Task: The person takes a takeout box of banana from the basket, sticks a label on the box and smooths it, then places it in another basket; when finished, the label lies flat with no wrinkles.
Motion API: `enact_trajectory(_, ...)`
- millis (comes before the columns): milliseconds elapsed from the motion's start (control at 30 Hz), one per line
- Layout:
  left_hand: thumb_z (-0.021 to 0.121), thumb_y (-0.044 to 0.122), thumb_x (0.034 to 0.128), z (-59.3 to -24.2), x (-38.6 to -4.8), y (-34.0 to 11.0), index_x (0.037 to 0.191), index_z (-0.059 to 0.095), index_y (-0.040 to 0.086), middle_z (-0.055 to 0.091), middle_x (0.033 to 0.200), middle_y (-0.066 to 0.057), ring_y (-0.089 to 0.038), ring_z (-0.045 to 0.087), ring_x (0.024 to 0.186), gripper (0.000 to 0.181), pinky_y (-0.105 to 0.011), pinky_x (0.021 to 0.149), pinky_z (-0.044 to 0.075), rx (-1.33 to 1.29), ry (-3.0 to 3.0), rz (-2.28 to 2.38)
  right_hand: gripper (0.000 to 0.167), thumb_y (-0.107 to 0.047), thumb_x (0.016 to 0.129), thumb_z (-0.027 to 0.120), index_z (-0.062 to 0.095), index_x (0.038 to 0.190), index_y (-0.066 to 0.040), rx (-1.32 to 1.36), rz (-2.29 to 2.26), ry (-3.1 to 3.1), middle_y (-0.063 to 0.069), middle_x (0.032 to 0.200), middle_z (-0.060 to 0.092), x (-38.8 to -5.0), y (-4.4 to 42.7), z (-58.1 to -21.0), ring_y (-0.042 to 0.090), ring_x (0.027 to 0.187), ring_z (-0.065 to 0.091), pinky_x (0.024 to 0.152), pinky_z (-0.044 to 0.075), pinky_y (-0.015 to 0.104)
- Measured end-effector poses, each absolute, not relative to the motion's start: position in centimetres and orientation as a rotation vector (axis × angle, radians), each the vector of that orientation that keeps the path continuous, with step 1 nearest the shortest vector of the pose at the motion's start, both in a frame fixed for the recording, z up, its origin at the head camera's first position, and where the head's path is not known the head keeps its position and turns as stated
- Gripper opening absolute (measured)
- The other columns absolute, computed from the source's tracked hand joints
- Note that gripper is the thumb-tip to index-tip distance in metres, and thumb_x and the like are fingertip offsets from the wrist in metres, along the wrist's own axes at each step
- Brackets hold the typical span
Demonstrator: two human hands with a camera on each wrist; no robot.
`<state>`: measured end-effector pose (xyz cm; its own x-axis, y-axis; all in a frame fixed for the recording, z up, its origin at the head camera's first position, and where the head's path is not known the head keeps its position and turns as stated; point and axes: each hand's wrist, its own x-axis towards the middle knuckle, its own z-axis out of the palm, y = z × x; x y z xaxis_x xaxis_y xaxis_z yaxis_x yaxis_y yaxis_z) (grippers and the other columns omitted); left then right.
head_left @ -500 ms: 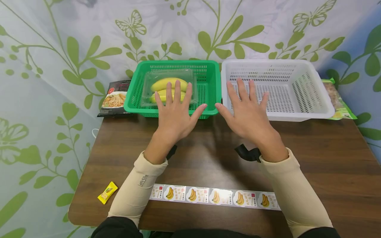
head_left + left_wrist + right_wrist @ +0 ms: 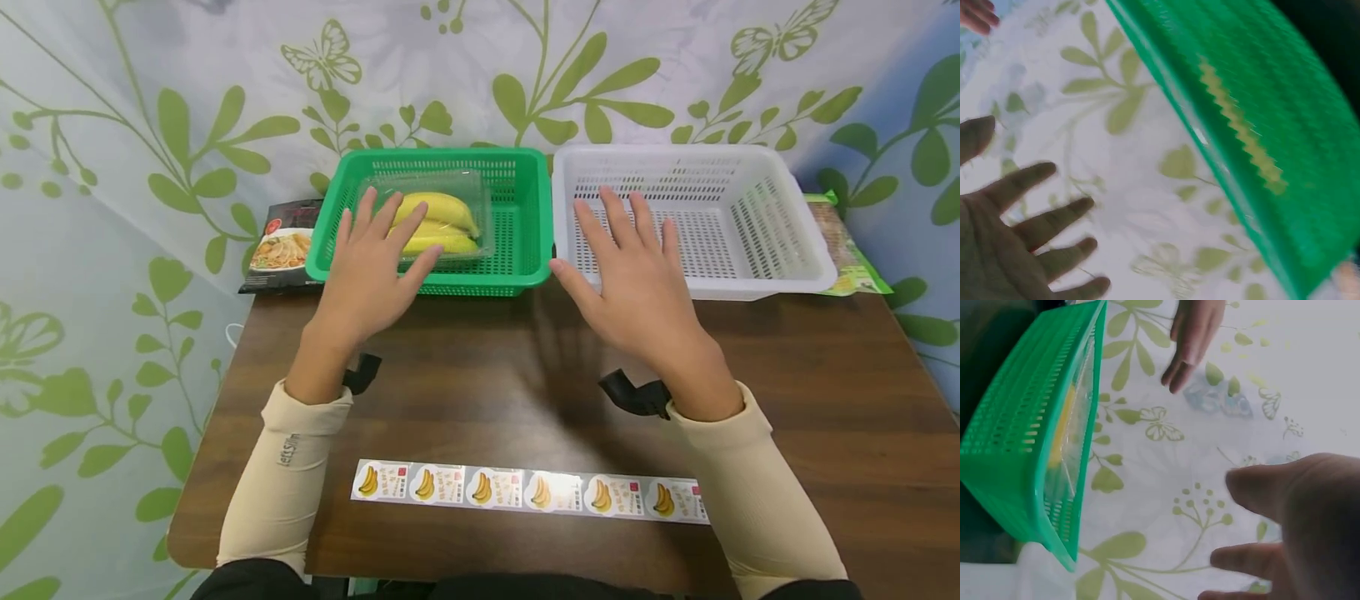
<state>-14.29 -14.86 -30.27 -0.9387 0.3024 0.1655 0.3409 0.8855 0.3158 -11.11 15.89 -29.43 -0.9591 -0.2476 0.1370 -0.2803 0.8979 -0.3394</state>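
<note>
In the head view my left hand (image 2: 367,275) hovers over the front left of the green basket (image 2: 545,221), fingers spread and holding nothing. Inside that basket lies a clear plastic box (image 2: 480,187) with yellow bananas (image 2: 442,212), partly hidden by the fingers. My right hand (image 2: 637,283), also spread and holding nothing, is above the front left of the white basket (image 2: 813,250). Near the table's front edge lies a strip of banana stickers (image 2: 480,487), its right end covered by the right sleeve. In the left wrist view the green basket is blurred.
A black noodle packet (image 2: 281,250) stands left of the green basket. Beside the white basket is a green-edged bag (image 2: 847,250), partly hidden. The brown table (image 2: 465,383) runs up to a leaf-patterned cloth (image 2: 465,67) behind the baskets.
My left hand has moved left, uncovering more of the bananas and the sticker strip's left end. Its sleeve now hides the small yellow packet on the table. The right hand has barely shifted.
</note>
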Motion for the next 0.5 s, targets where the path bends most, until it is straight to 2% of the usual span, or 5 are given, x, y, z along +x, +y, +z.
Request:
enact_trajectory(100, 0.052, 0.043, 0.1063, -31.2, -14.7, -17.2, 0.155, 0.046, 0.014, 0.042, 0.157, -0.015, -0.035, 0.017, 0.154, 0.057, -0.059, 0.121, 0.006, -0.555, -2.830, -0.719, 0.062, -0.045, 0.105, 0.053, 0.042, 0.157, -0.014, 0.466, 0.730, -2.811, 0.009, 0.162, 0.037, -10.9, 15.9, -29.7, 0.031, 0.151, 0.028, 0.119, 0.022, 0.057)
enact_trajectory(167, 0.056, 0.035, 0.1055, -32.1, -15.1, -18.6, 0.149, 0.054, 0.011, 0.051, 0.151, -0.014, -0.034, 0.028, 0.151, 0.051, -0.056, 0.121, 0.013, -0.551, -2.749, -0.863, 0.050, -0.036, 0.103, 0.060, 0.057, 0.147, -0.013, 0.501, 0.899, -2.679, 0.005, 0.145, 0.058, -11.0, 15.9, -30.1, 0.023, 0.137, 0.050, 0.112, 0.037, 0.049)
enact_trajectory(233, 0.058, 0.032, 0.1046, -33.1, -15.7, -20.0, 0.143, 0.060, 0.010, 0.058, 0.144, -0.011, -0.029, 0.040, 0.144, 0.044, -0.053, 0.119, 0.024, -0.510, -2.660, -0.994, 0.038, -0.028, 0.101, 0.064, 0.067, 0.135, -0.013, 0.520, 1.084, -2.562, 0.001, 0.128, 0.069, -11.0, 15.8, -30.4, 0.016, 0.119, 0.064, 0.103, 0.047, 0.039)
enact_trajectory(367, 0.061, 0.032, 0.1030, -35.2, -16.7, -22.7, 0.133, 0.070, 0.015, 0.068, 0.126, -0.004, -0.018, 0.056, 0.127, 0.036, -0.043, 0.110, 0.039, -0.286, -2.492, -1.220, 0.023, -0.018, 0.099, 0.067, 0.075, 0.120, -0.010, 0.535, 1.432, -2.400, 0.003, 0.106, 0.075, -11.5, 15.8, -30.8, 0.014, 0.096, 0.070, 0.085, 0.053, 0.025)
enact_trajectory(500, 0.065, 0.025, 0.1011, -36.8, -17.2, -24.7, 0.127, 0.073, 0.013, 0.066, 0.105, 0.000, -0.014, 0.058, 0.109, 0.030, -0.036, 0.103, 0.043, -0.094, -2.318, -1.414, 0.024, -0.020, 0.101, 0.066, 0.073, 0.121, -0.009, 0.474, 1.688, -2.396, 0.009, 0.106, 0.073, -12.9, 15.8, -31.3, 0.019, 0.097, 0.070, 0.084, 0.054, 0.023)
